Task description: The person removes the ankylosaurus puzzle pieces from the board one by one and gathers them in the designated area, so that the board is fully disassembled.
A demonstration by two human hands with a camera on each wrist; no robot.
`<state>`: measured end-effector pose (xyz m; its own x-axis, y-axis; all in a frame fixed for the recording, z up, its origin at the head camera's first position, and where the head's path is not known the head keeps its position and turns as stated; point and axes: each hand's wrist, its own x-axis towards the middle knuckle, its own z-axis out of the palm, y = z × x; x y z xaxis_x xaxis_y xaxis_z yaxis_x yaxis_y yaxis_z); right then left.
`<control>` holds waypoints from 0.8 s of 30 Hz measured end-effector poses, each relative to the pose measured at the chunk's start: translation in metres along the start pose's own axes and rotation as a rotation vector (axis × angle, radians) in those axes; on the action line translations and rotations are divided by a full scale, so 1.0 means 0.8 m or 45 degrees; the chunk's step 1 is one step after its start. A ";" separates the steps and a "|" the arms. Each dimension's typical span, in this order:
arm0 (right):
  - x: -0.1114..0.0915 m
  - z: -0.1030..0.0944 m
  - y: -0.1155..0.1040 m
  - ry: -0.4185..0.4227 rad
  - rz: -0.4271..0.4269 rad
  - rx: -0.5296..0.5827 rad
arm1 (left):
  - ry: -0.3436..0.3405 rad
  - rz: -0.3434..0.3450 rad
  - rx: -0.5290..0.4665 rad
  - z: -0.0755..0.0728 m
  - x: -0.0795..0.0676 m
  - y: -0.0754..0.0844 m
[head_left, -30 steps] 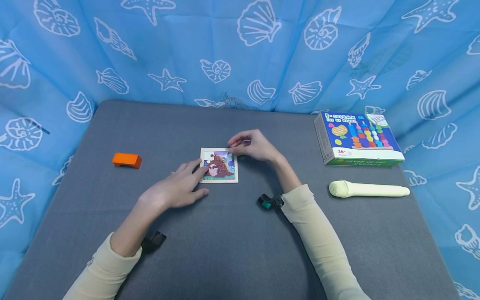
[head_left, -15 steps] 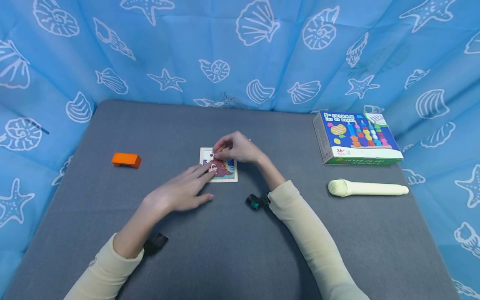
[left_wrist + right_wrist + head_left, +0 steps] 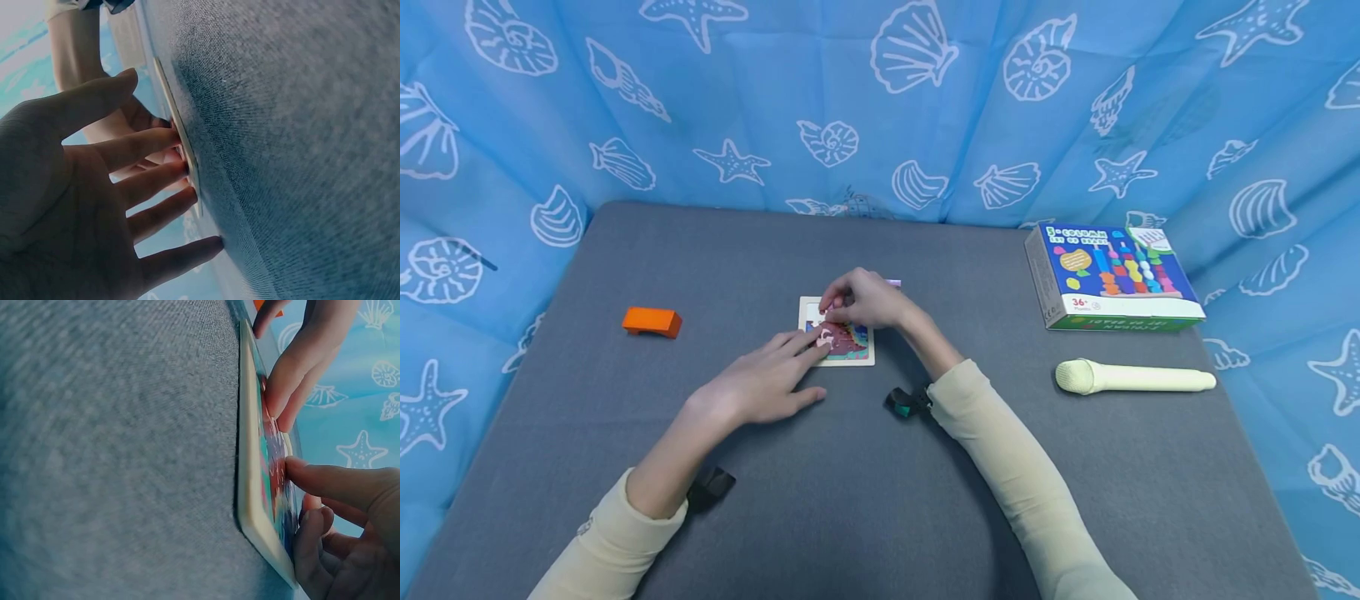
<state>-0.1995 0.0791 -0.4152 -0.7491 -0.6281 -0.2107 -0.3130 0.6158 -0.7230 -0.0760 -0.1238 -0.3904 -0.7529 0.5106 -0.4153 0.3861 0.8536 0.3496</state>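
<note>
A small jigsaw puzzle (image 3: 847,362) in a pale wooden frame lies mid-table, its picture a reddish-brown spiky animal. Straight, spread fingers of my left hand (image 3: 767,379) rest on its left side; the left wrist view shows those fingertips at the board's edge. Over the upper part of the puzzle, my right hand (image 3: 868,300) pinches a small puzzle piece (image 3: 829,307) between thumb and fingers, mostly covered by them. In the right wrist view the right thumb (image 3: 331,481) comes down onto the picture. Another purplish piece (image 3: 893,283) lies just behind the right hand.
An orange arch-shaped block (image 3: 652,322) lies to the left. On the right are a boxed bead set (image 3: 1116,279) and a pale toy microphone (image 3: 1135,377). A blue shell-print curtain (image 3: 820,83) hangs along the table's back edge.
My right hand has moved left from the puzzle's top right corner to its upper left part, uncovering the purplish piece behind it. My left fingers have slid slightly right over the picture.
</note>
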 end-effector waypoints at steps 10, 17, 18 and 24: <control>-0.010 -0.001 0.001 0.049 -0.115 -0.083 | -0.003 -0.024 -0.014 0.000 0.000 0.001; -0.017 -0.005 0.000 0.089 -0.140 -0.093 | 0.003 -0.038 -0.013 0.001 0.001 0.003; -0.018 -0.006 0.001 0.094 -0.139 -0.084 | 0.006 -0.039 -0.015 0.001 0.001 0.003; -0.020 -0.007 0.005 0.071 -0.155 0.025 | 0.018 -0.047 -0.022 0.002 0.001 0.004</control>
<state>-0.1922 0.0943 -0.4108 -0.7375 -0.6701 -0.0841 -0.3926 0.5267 -0.7540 -0.0747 -0.1208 -0.3909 -0.7738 0.4774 -0.4164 0.3490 0.8698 0.3486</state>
